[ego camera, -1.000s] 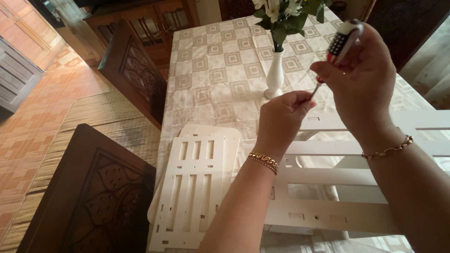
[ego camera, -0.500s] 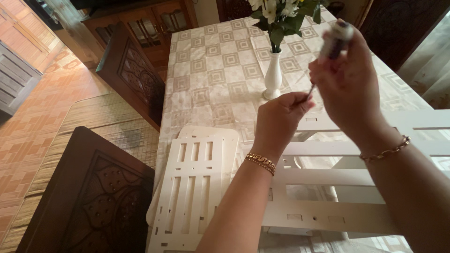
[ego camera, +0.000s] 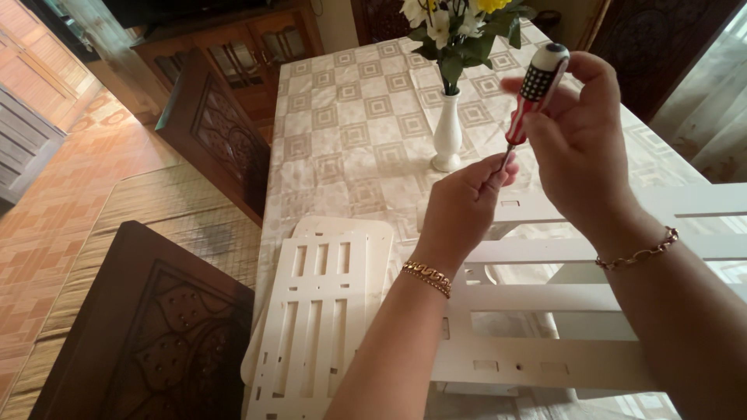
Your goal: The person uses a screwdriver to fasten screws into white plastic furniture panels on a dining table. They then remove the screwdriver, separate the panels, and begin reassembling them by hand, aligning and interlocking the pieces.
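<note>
Right hand [ego camera: 580, 155] clasps a light, rigid screwdriver [ego camera: 533, 93] by its patterned handle, best held there, while left hand [ego camera: 463, 210] pinches its slim shaft.

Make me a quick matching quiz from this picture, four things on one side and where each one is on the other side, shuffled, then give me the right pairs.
Things:
1. screwdriver
2. white vase
3. slotted white panel
4. carved wooden chair

Places:
A. flat on the table's near edge, left of the left hand
B. standing mid-table, holding flowers
C. bottom left, beside the table
D. handle in the right hand, tip at the left fingers

Pairs: 1-D, 2-B, 3-A, 4-C
</note>
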